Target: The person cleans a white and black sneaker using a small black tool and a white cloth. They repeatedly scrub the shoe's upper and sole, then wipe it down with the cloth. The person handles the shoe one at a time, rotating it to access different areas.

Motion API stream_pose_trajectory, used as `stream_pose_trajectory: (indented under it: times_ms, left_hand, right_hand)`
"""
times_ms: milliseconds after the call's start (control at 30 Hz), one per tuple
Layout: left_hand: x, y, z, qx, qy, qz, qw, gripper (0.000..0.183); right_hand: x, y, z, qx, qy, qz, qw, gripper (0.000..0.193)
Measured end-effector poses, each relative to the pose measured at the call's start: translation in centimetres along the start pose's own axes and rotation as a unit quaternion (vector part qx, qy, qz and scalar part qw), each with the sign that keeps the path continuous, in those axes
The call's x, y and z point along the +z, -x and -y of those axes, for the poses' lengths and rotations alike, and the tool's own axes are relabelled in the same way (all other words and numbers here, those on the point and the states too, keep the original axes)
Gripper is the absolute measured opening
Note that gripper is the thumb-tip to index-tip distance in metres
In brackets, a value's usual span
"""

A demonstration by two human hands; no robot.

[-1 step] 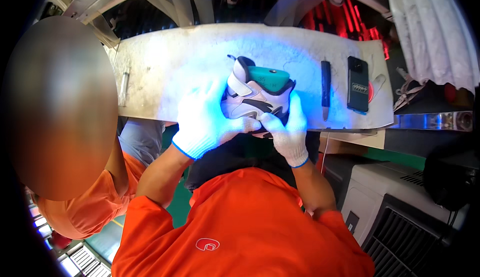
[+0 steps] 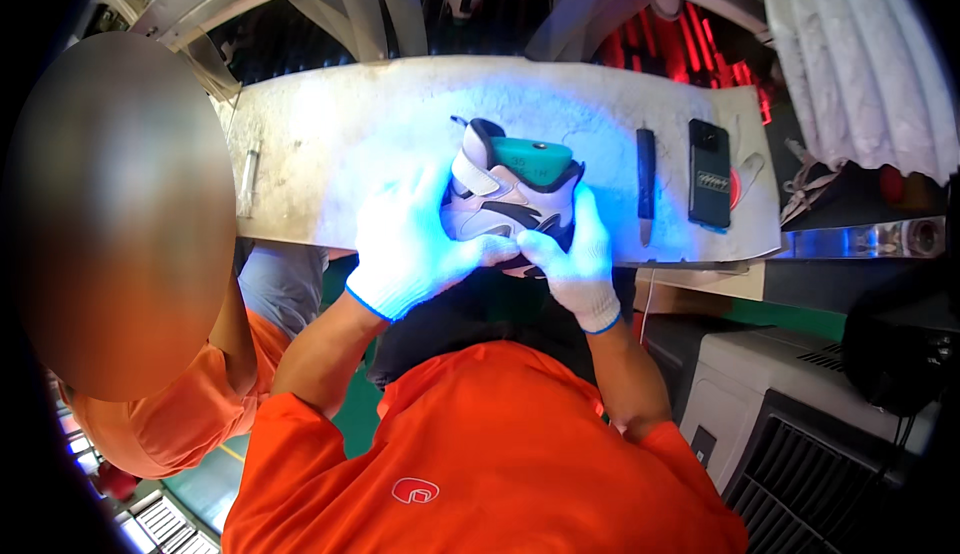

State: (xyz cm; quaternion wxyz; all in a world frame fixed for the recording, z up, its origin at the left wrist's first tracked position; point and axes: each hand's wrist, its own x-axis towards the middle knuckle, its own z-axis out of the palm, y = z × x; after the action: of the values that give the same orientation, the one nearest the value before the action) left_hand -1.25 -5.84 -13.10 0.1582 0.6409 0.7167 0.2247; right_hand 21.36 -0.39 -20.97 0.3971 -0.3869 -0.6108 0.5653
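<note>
A small white-and-black sneaker (image 2: 495, 202) with a strap is held at the table's near edge. A green shoe last (image 2: 533, 157) fills its opening. My left hand (image 2: 408, 239), in a white knit glove, wraps the sneaker's left end, its thumb along the near side. Gripping the right end is my right hand (image 2: 578, 266), gloved alike, its thumb pressed low on the same side close to the other thumb. Blue light washes over both gloves and hides finger detail. The fingers behind the sneaker are hidden.
On the pale worktable (image 2: 320, 119), a dark-handled knife (image 2: 646, 179) and a black phone (image 2: 709, 174) lie to the right. A thin clear tube (image 2: 248, 182) is at the left. Another person in orange (image 2: 190, 399) sits close by on my left. A pleated white duct (image 2: 860, 64) hangs at right.
The whole view has shifted slightly. Both hands keep the same hold on the sneaker.
</note>
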Motion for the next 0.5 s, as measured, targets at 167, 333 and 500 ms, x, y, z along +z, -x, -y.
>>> stream_pose_trajectory:
  times_ms: [167, 333, 500]
  left_hand:
    - [0.1, 0.4, -0.7, -0.016, 0.002, -0.026, 1.000, 0.095]
    - [0.5, 2.5, 1.7, -0.003, 0.188, -0.160, 0.969, 0.074]
    - [3.1, 6.6, 6.8, -0.199, 0.687, -0.189, 0.673, 0.057]
  right_hand:
    - [-1.3, -2.0, -0.1, -0.023, -0.003, 0.071, 0.997, 0.086]
    - [-2.0, -2.4, 0.9, 0.049, -0.059, 0.100, 0.992, 0.076]
    - [-1.1, -2.7, -0.3, 0.034, -0.072, 0.043, 0.996, 0.068]
